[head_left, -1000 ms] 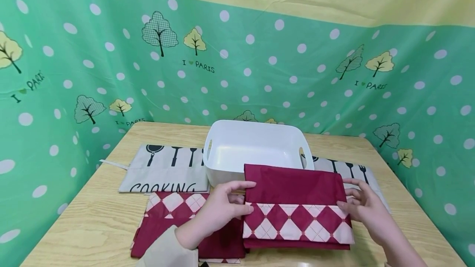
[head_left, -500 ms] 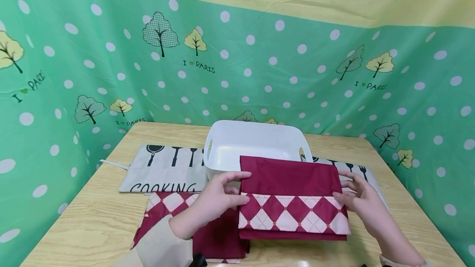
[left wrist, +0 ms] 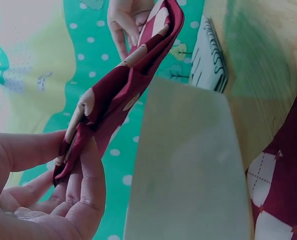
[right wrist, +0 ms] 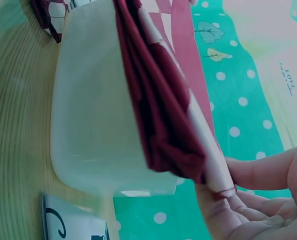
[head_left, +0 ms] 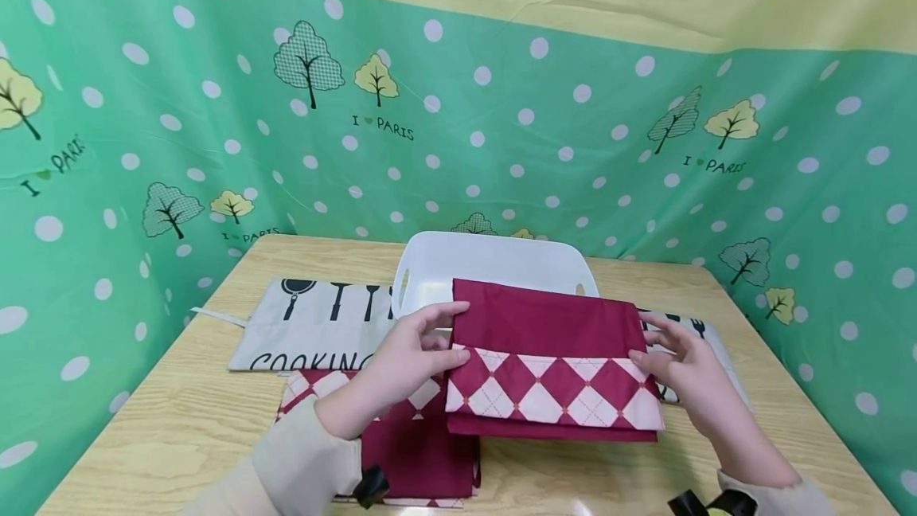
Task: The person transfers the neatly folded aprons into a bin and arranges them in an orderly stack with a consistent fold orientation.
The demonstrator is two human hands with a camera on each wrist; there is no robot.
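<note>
Head view: a folded maroon cloth [head_left: 552,361] is held level by both short ends over the white bin [head_left: 494,265] at the worktop's [head_left: 179,428] middle.

The left hand [head_left: 408,365] pinches one end, thumb on top, and the right hand [head_left: 680,369] pinches the other, so the folds are kept flat and together. A second maroon cloth [head_left: 401,436] lies near the front edge, a grey "COOKING" cloth [head_left: 315,325] behind it. The bin's inside is largely hidden.

Cream sleeves on both arms, cuffs at wrists. Black strap at left cuff [head_left: 370,486]; black strap with yellow bit at right cuff [head_left: 705,503]. Bare hands.
</note>
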